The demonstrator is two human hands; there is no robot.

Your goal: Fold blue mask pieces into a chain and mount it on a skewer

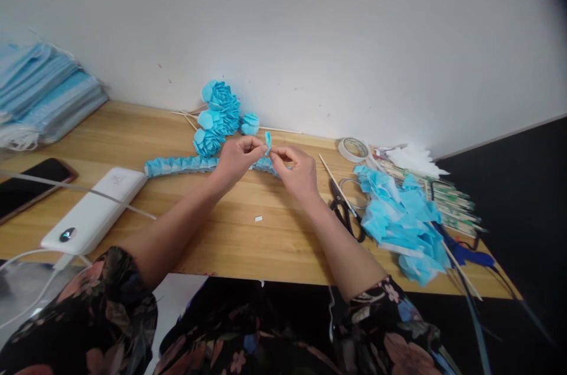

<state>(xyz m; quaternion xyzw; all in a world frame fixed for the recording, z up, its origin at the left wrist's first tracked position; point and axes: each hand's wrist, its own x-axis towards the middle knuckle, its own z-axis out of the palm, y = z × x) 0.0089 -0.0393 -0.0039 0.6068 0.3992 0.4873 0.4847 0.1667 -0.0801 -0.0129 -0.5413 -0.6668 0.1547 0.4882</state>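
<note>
Between both hands, above the middle of the table, is a small folded piece of light blue material (268,140). My left hand (239,156) pinches it from the left, and my right hand (296,171) pinches its lower end from the right. Behind and below the hands lies a long row of pleated blue pieces (181,166), partly hidden by them. Just beyond my left hand are several blue flowers on sticks (219,115). A smaller blue flower (250,124) lies beside them, with a thin stick to its right.
Black scissors (341,209), a tape roll (353,149), crumpled blue scraps (394,209) and wrapped sticks (452,204) lie at right. At left are a white power bank (100,206), a phone (35,186) and stacked blue masks (48,91). A white scrap (258,218) lies in front.
</note>
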